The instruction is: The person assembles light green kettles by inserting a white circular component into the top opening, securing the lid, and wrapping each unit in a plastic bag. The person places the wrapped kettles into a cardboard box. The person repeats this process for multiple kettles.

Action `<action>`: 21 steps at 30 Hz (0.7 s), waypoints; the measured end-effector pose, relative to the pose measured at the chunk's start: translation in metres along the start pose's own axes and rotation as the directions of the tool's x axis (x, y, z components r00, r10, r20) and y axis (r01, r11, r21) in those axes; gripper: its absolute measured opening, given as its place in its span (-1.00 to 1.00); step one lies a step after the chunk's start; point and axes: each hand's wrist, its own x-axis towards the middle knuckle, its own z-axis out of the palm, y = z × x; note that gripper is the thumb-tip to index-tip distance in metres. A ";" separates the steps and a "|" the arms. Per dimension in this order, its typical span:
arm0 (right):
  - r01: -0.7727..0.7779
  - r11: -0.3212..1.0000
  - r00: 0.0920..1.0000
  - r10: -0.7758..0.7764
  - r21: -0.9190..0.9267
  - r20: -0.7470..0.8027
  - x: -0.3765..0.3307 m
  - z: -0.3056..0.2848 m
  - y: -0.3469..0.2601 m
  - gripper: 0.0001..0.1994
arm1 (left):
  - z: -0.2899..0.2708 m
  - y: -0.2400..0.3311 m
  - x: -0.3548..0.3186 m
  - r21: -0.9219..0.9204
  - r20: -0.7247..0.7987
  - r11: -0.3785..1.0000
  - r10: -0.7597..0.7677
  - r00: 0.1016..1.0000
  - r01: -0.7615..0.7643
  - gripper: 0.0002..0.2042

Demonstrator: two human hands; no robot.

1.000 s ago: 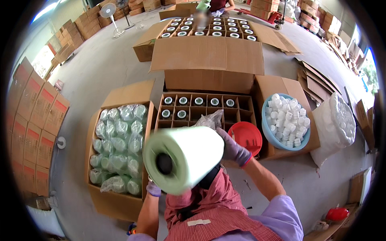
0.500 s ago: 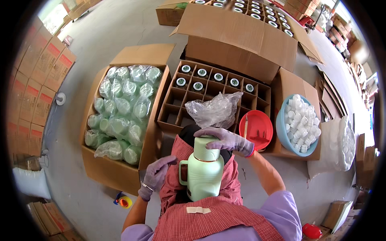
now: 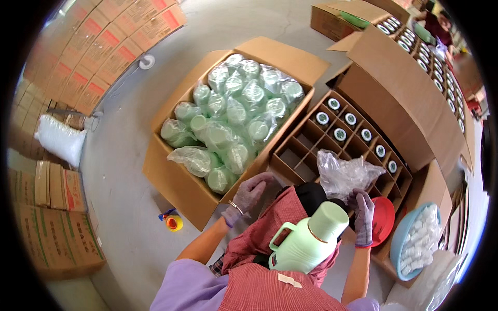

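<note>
Between the two big boxes I had little room. My left hand [image 3: 249, 193] hung loose and empty by the box of wrapped green flasks [image 3: 228, 122]. My right hand [image 3: 364, 215] seemed to grip the green flask [image 3: 307, 241] on my lap, near the divided box [image 3: 332, 140] and crumpled bag [image 3: 343, 173].

Pale green flask [image 3: 308, 241], gold band at neck. Hands: left [image 3: 248, 194] and right [image 3: 363, 215] in grey-purple gloves. Apron [image 3: 270, 233] red check. Sleeves [image 3: 181, 285] lilac. Brown cartons [image 3: 181, 176]; bagged green flasks [image 3: 233, 114] under clear film. Red basin [image 3: 384, 220]; blue bowl [image 3: 402, 243], white caps [image 3: 423, 241].
</note>
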 end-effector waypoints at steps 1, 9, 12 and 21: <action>-0.007 1.000 1.000 0.007 -0.001 -0.006 0.004 0.002 0.003 -0.73 | -0.014 -0.006 0.003 -0.007 -0.066 1.000 -0.003 0.998 0.002 -0.68; -0.072 0.979 0.997 0.067 -0.191 -0.034 0.006 0.017 -0.003 -0.76 | -0.187 -0.010 0.083 0.424 -0.546 0.893 0.383 0.745 -0.148 -0.77; 0.052 0.907 0.999 -0.046 -0.417 0.023 0.010 0.007 0.010 -0.75 | -0.309 -0.048 0.090 0.807 -0.557 0.415 0.300 0.775 0.419 -0.69; -0.001 0.876 0.999 -0.023 -0.482 -0.043 0.005 0.010 0.007 -0.76 | -0.338 -0.071 0.142 0.863 -0.472 -0.315 -0.218 0.854 0.396 -0.54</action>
